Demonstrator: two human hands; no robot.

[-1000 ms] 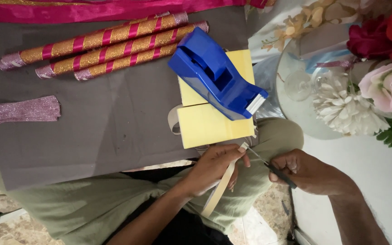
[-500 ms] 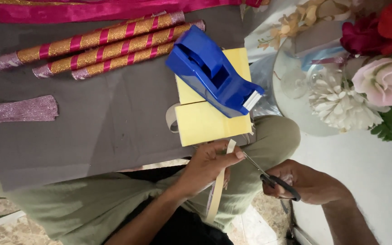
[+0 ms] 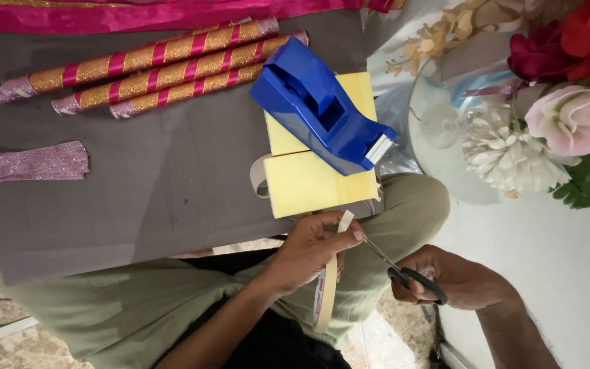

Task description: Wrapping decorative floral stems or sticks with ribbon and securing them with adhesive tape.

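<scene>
— What's in the left hand?
— Its grip pinches a flat, pale strip of tape, long axis running near upright, the free end hanging below the fingers.

— And the right hand?
— Closed through the black loops of thin metal scissors, blades pointing up-left at the strip.

— Above the grips?
— A glossy blue plastic tape dispenser on matte yellow blocks, glittery striped sticks beyond.

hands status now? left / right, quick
Left hand: closed, pinching the tape strip.
Right hand: closed on the scissors, blades at the strip.
</scene>
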